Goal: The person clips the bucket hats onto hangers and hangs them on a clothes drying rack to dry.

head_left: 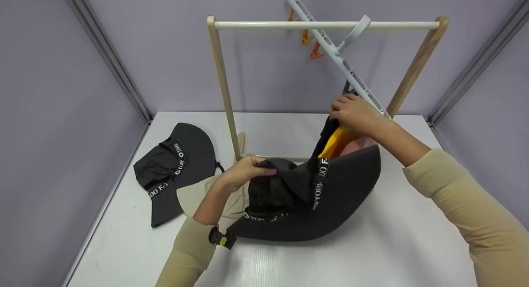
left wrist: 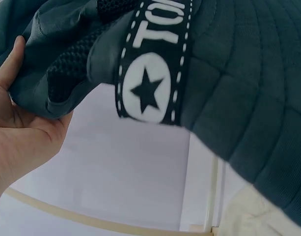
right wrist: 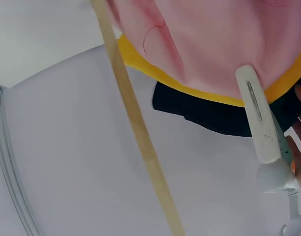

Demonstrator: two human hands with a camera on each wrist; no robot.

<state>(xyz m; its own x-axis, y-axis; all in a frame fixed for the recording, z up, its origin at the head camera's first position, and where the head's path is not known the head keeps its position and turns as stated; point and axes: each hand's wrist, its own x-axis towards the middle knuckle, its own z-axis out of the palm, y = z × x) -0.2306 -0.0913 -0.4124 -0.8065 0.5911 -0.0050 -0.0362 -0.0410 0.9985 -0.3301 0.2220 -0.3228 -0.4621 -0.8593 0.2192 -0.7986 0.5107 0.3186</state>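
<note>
pinching one dark cloth hat (head_left: 347,181) by its soft crown, my left grip (head_left: 243,172) has one matching dark hat (head_left: 196,148) to its left and one cream hat (head_left: 193,192) below its wrist. i can't tell whether my right grip (head_left: 356,112), beneath one slim plastic hanger (head_left: 344,65), pinches anything; three orange clips (head_left: 316,55) hang beyond.

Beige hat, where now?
Head view, left of centre: the beige hat lies on the white table, between the leftmost black hat and the black hat the left hand holds.

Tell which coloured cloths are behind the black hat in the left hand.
Yellow cloth, pink cloth and a beige hat show partly behind the black hat; what it covers cannot be seen.
</note>
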